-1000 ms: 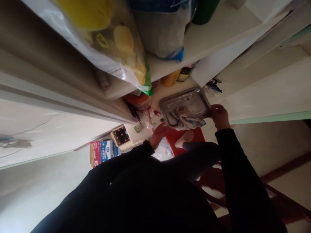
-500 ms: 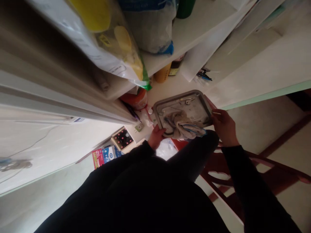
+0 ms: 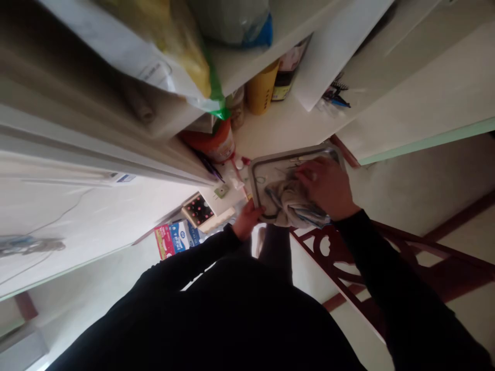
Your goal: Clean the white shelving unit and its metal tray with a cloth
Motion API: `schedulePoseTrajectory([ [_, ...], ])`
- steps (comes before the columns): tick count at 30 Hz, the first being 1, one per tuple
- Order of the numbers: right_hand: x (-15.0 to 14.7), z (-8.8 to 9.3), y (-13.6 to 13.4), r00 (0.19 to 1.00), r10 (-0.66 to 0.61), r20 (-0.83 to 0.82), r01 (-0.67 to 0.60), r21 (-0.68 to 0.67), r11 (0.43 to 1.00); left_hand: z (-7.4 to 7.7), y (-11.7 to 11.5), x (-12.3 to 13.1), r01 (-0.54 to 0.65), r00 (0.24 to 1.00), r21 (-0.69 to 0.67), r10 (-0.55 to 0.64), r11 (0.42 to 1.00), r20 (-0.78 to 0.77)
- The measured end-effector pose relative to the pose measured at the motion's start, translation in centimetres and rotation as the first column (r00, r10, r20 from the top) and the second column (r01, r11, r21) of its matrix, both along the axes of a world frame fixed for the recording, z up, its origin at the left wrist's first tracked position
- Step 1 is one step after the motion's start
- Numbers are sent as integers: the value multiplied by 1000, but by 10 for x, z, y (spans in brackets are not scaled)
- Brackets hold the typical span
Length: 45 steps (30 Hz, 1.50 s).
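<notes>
A metal tray (image 3: 266,167) sits at the edge of a white counter (image 3: 286,129), with a crumpled grey cloth (image 3: 288,206) with blue stripes on its near side. My left hand (image 3: 247,220) is closed on the tray's near left corner. My right hand (image 3: 328,186) lies across the tray and over the cloth. Its fingers are stretched toward the tray's middle and slightly blurred. Both sleeves are black.
An orange jar (image 3: 214,147), a yellow canister (image 3: 262,87) and a dark bottle (image 3: 284,77) stand on the counter under a shelf holding plastic bags (image 3: 181,56). A dotted box (image 3: 198,211), cartons (image 3: 176,238) and a red wooden chair (image 3: 371,252) are nearby.
My right hand left the tray's right edge and moved onto the tray, over the cloth. The left hand stays on the near corner. The view shifted downward.
</notes>
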State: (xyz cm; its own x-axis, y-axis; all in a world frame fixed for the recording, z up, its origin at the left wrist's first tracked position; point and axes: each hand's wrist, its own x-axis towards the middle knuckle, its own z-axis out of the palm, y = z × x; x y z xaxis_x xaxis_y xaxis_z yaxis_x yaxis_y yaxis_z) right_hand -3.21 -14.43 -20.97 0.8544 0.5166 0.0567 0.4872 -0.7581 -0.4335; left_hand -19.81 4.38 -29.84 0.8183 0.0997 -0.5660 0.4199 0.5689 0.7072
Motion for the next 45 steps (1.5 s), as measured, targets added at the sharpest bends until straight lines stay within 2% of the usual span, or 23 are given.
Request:
schedulePoseTrajectory([
  [3, 6, -5, 16, 987, 162, -10, -160, -213, 964, -6, -10, -17, -7, 1000, 22, 7, 1000, 13],
  [5, -1, -12, 23, 974, 227, -18, -224, -272, 936, -10, -18, -30, -20, 1000, 34, 19, 999, 20],
  [8, -14, -25, 26, 950, 312, -18, -304, -283, 910, -16, -28, -50, -82, 996, 46, 81, 996, 40],
  [13, -29, -36, 20, 941, 336, 37, -318, -239, 918, -24, -47, -86, -219, 975, 69, 215, 973, 59],
  [15, -38, -35, 19, 907, 415, 70, -386, -258, 886, -26, -57, -101, -261, 965, 71, 257, 963, 59],
  [18, -58, -30, 24, 839, 538, 81, -484, -341, 806, -27, -76, -122, -335, 941, 48, 332, 941, 61],
  [20, -70, -26, 29, 800, 596, 69, -543, -340, 768, -28, -88, -135, -404, 913, 29, 401, 914, 71],
  [21, -73, -23, 33, 789, 611, 72, -566, -303, 767, -29, -92, -141, -446, 893, 23, 443, 895, 78],
  [23, -70, -19, 43, 804, 584, 112, -566, -153, 810, -30, -100, -154, -526, 848, 9, 524, 850, 83],
  [25, -57, -16, 59, 869, 473, 145, -483, 43, 874, -30, -104, -168, -596, 801, -10, 595, 803, 69],
  [27, -39, -19, 82, 931, 357, 74, -365, 175, 914, -32, -107, -184, -658, 751, -31, 658, 753, 48],
  [29, -27, -27, 110, 949, 302, -84, -283, 189, 940, -34, -110, -201, -716, 696, -41, 717, 697, 38],
  [31, -24, -39, 138, 930, 294, -221, -268, 140, 953, -38, -116, -219, -763, 645, -34, 764, 646, 27],
  [34, -31, -54, 169, 918, 279, -283, -273, 64, 960, -44, -128, -245, -820, 572, -18, 820, 572, -7],
  [36, -37, -58, 179, 921, 269, -281, -275, 21, 961, -47, -137, -260, -860, 510, -38, 860, 509, -28],
  [38, -39, -57, 181, 922, 281, -267, -294, -8, 956, -48, -145, -273, -899, 437, -67, 899, 434, -37],
  [41, -40, -51, 168, 931, 323, -170, -332, -25, 943, -49, -154, -291, -940, 334, -94, 942, 329, -42],
  [43, -50, -48, 151, 923, 380, -59, -380, 19, 925, -51, -157, -303, -959, 270, -106, 962, 264, -46],
  [44, -61, -47, 139, 917, 398, 14, -398, 94, 913, -52, -158, -309, -965, 242, -113, 969, 236, -47],
  [45, -77, -46, 126, 853, 521, 35, -518, 176, 837, -53, -158, -314, -970, 218, -119, 975, 211, -48],
])
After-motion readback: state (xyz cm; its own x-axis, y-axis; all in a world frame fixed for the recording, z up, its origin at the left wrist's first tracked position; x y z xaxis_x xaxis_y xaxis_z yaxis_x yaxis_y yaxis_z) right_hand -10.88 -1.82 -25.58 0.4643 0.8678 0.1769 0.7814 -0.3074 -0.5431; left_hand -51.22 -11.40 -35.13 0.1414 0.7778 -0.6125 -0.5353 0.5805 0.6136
